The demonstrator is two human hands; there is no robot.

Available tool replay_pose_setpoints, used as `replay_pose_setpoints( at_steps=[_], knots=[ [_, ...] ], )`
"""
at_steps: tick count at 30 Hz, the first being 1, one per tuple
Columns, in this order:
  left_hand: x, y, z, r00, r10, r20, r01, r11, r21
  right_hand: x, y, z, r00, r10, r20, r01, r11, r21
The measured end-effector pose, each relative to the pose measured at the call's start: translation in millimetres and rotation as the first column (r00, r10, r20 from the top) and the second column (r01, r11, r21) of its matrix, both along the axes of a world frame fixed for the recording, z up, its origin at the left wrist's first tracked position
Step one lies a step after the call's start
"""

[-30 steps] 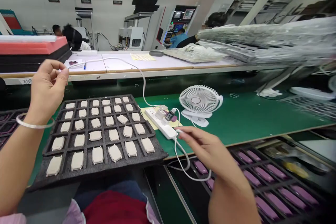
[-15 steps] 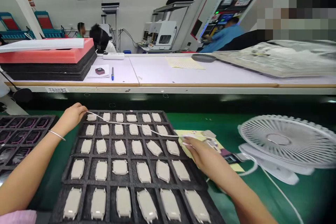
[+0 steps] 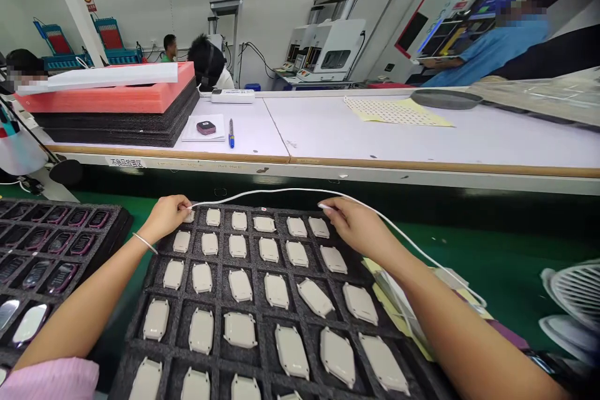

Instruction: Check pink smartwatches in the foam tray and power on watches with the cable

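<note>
My left hand is closed at the far left corner of a black foam tray, its fingertips pinching one end of a thin white cable. From there the cable arches along the tray's far edge, passes my right hand and drops beyond my right forearm. My right hand is closed above the tray's far right corner. A small white tip sticks out of its fingers; whether it belongs to the cable I cannot tell. Pale watch-like cases lie in the tray's compartments, some turned askew.
On the left stands another black tray of dark, purple-edged cases. A white fan is at the right edge. Yellow paper lies under my right forearm. Beyond, a raised white shelf carries stacked foam and a pen.
My view has turned right. The cable, earlier stretched low across the tray between my hands, now bows up along its far edge. My right hand has moved toward the tray's far corner.
</note>
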State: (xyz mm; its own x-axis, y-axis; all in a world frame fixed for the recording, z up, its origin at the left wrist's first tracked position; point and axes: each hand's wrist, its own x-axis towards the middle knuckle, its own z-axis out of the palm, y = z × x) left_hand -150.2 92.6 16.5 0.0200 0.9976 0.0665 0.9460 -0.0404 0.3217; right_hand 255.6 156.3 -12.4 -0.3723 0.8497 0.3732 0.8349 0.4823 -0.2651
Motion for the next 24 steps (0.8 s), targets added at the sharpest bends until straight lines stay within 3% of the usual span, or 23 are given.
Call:
replay_pose_setpoints(
  at_steps=[5,10,14,17,20,24],
  knots=[
    [10,-3,-3.3,0.984,0.169,-0.061,-0.171,0.985,-0.023,-22,-4,6.0,0.980,0.187,0.065,-0.177,0.975,-0.131],
    [24,-7,-4.7,0.962,0.200,-0.188,-0.210,0.977,-0.033,-15,-8,7.5,0.983,0.136,0.125,-0.114,0.979,-0.166],
    [28,-5,-2.8,0.949,0.150,-0.276,-0.175,0.982,-0.067,4,-12,12.0,0.983,0.077,0.168,-0.041,0.977,-0.207],
    [27,-1,0.2,0.943,0.090,-0.319,-0.131,0.985,-0.108,2,-14,17.7,0.989,0.106,0.103,-0.074,0.959,-0.274],
    [25,4,3.4,0.939,0.006,-0.344,-0.061,0.987,-0.147,-21,-13,19.7,0.987,0.157,0.040,-0.140,0.950,-0.278],
    [21,9,5.5,0.935,-0.118,-0.336,0.066,0.985,-0.162,-65,-9,16.5,0.968,0.240,0.075,-0.215,0.945,-0.246]
  ],
)
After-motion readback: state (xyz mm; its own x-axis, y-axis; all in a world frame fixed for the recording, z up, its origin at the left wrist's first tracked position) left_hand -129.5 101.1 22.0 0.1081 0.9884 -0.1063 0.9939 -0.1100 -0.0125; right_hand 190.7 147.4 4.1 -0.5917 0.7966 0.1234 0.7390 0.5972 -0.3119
